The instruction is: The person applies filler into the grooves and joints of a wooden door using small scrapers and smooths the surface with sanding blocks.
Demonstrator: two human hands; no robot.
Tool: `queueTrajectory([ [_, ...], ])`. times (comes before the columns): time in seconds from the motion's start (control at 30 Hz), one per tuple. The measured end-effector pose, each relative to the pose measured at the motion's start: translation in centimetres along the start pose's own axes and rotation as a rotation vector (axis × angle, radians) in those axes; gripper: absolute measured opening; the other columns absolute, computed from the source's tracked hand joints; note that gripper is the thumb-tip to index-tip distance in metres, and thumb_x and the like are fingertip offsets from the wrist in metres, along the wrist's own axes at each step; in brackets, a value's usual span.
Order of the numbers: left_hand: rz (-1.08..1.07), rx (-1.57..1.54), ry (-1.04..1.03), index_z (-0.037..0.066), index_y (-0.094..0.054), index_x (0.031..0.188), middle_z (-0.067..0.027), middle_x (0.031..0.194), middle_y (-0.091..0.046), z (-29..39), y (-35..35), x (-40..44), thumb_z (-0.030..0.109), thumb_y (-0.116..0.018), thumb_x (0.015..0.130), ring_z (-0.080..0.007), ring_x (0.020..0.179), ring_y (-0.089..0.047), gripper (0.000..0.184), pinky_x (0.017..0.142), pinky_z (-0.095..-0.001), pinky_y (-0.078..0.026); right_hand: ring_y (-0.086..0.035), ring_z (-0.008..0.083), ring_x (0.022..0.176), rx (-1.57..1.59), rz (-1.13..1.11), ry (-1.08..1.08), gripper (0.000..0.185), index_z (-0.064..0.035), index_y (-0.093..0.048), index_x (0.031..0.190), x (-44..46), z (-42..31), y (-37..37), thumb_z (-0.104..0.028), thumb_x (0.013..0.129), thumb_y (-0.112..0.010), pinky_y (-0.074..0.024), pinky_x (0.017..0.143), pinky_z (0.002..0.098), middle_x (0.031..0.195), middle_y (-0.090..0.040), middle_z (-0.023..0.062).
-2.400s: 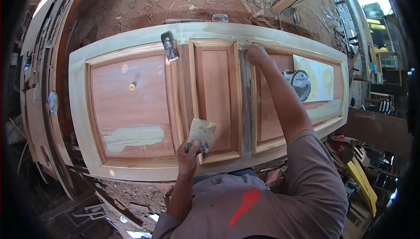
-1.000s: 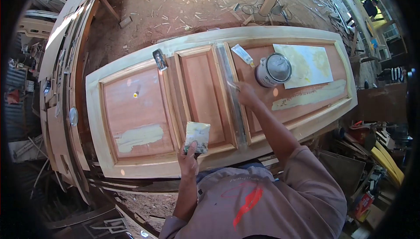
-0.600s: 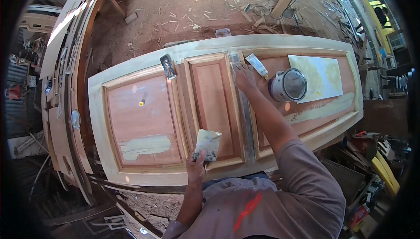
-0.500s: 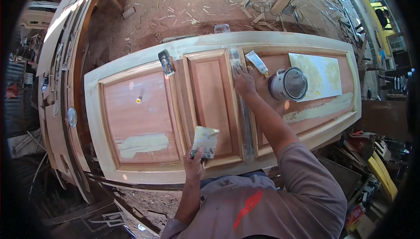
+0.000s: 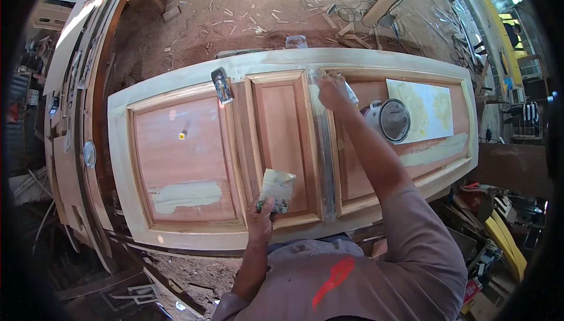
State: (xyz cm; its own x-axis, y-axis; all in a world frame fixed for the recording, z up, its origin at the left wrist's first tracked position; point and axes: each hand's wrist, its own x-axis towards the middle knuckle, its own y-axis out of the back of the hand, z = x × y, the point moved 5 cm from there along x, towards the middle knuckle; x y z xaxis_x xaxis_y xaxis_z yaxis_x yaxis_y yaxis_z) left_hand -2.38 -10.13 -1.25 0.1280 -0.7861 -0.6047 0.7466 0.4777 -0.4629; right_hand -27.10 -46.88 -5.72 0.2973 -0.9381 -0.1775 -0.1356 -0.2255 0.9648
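A large wooden panelled door (image 5: 176, 236) lies flat before me. My left hand (image 5: 261, 218) is closed around the lower edge of a small putty-smeared board (image 5: 278, 187), held over the middle panel's lower end. My right hand (image 5: 335, 93) is over the far end of the upright strip between the middle and right panels. Its fingers are curled together; whatever they hold is hidden. Just beside it, a white tube (image 5: 352, 93) is partly covered by the hand. An open can (image 5: 392, 121) stands on the right panel, overlapping a yellow-stained white sheet (image 5: 432, 106).
A dark block-like tool (image 5: 221, 86) rests at the left panel's upper corner. A small yellow-ended piece (image 5: 183, 136) lies on that panel, above a pale filler patch (image 5: 188, 196). Long boards (image 5: 97, 144) stand at left. Wood scraps litter the ground beyond the door.
My right hand has lifted from the strip and shifted slightly right, its fingers curling and now covering part of the tube. My left hand keeps the board in nearly the same place.
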Motion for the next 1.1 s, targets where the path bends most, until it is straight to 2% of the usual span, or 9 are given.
queueTrajectory([
  [0.27,0.026,0.012,0.037,0.0,-0.068,0.128,-0.0041,0.108,-0.074,0.4,1.1,-0.1,0.012,-0.066,0.105,-0.0117,0.094,-0.07,0.026,0.08,-0.0276,-0.058,-0.057,0.0364,0.131,-0.052,0.005,-0.078,0.049,-0.0126,-0.073,0.131,5.0,1.4,-2.5,-0.004,0.088,-0.051,-0.0434,0.112,0.0548,0.128,-0.071,0.0149],
  [0.5,0.003,0.029,0.005,-0.002,-0.067,0.127,-0.0064,0.11,-0.074,-0.1,0.2,0.5,0.012,-0.066,0.104,-0.0141,0.095,-0.071,0.027,0.082,-0.0308,-0.059,-0.061,0.0383,0.127,-0.088,-0.273,-0.065,0.035,-0.0048,-0.073,0.115,1.8,-0.6,-2.3,-0.006,0.084,-0.057,-0.0484,0.105,0.0558,0.124,-0.072,0.0206],
  [0.57,0.009,-0.022,0.017,-0.006,-0.064,0.129,-0.0112,0.115,-0.073,-0.4,-0.2,0.5,0.007,-0.064,0.102,-0.0204,0.097,-0.073,0.029,0.083,-0.036,-0.062,-0.062,0.0378,0.126,-0.093,-0.226,-0.012,0.035,-0.0052,-0.073,0.115,-0.9,-1.7,-2.2,-0.006,0.083,-0.058,-0.0478,0.104,0.0547,0.123,-0.072,0.0193],
  [0.77,-0.06,0.004,-0.011,-0.001,-0.067,0.125,-0.0064,0.106,-0.075,-0.6,-1.4,-0.5,0.013,-0.067,0.103,-0.0147,0.088,-0.075,0.026,0.075,-0.0324,-0.066,-0.066,0.0322,0.119,-0.149,0.0,0.12,0.029,-0.0083,-0.076,0.111,-9.8,-2.7,-5.5,-0.017,0.093,-0.055,-0.0433,0.097,0.0494,0.107,-0.076,0.0138],
  [0.93,-0.053,0.04,0.002,-0.005,-0.066,0.126,-0.0086,0.105,-0.074,-0.1,-1.9,-2.5,0.011,-0.066,0.101,-0.0166,0.088,-0.073,0.03,0.076,-0.0317,-0.06,-0.064,0.037,0.123,-0.024,0.054,0.063,0.039,-0.0057,-0.07,0.125,-20.4,-3.6,-9.3,-0.014,0.09,-0.058,-0.0408,0.108,0.0599,0.118,-0.073,0.015],
  [0.97,-0.055,0.048,0.006,-0.005,-0.066,0.126,-0.0087,0.105,-0.074,0.0,-2.0,-2.8,0.012,-0.066,0.101,-0.0164,0.087,-0.073,0.03,0.076,-0.0314,-0.06,-0.062,0.0375,0.125,0.049,-0.125,-0.033,0.042,-0.0054,-0.068,0.129,-23.0,-3.3,-11.2,-0.013,0.089,-0.058,-0.0393,0.11,0.0618,0.122,-0.072,0.016],
  [1.03,-0.074,0.046,-0.006,-0.003,-0.066,0.126,-0.0079,0.106,-0.075,-0.6,-1.5,-3.0,0.013,-0.067,0.103,-0.0164,0.089,-0.074,0.028,0.077,-0.0325,-0.064,-0.061,0.0375,0.127,0.107,-0.162,-0.068,0.046,-0.0047,-0.067,0.132,-28.3,-4.5,-11.2,-0.013,0.087,-0.059,-0.0388,0.111,0.062,0.127,-0.07,0.0178],
  [1.07,-0.084,0.046,-0.013,-0.002,-0.067,0.126,-0.0075,0.107,-0.075,-0.8,-1.3,-3.1,0.013,-0.067,0.104,-0.0164,0.089,-0.075,0.027,0.077,-0.0331,-0.065,-0.061,0.037,0.127,0.089,-0.024,-0.007,0.046,-0.0041,-0.067,0.131,-30.9,-6.1,-9.1,-0.013,0.087,-0.059,-0.04,0.11,0.0603,0.127,-0.069,0.0185],
  [1.1,-0.092,0.047,-0.007,-0.001,-0.067,0.126,-0.0073,0.107,-0.075,-0.7,-1.4,-3.2,0.014,-0.067,0.104,-0.0164,0.089,-0.075,0.027,0.077,-0.033,-0.065,-0.06,0.0336,0.127,0.006,-0.04,0.022,0.047,-0.0073,-0.067,0.134,-33.2,-6.8,-8.9,-0.013,0.087,-0.061,-0.0421,0.106,0.0572,0.127,-0.07,0.0142],
])
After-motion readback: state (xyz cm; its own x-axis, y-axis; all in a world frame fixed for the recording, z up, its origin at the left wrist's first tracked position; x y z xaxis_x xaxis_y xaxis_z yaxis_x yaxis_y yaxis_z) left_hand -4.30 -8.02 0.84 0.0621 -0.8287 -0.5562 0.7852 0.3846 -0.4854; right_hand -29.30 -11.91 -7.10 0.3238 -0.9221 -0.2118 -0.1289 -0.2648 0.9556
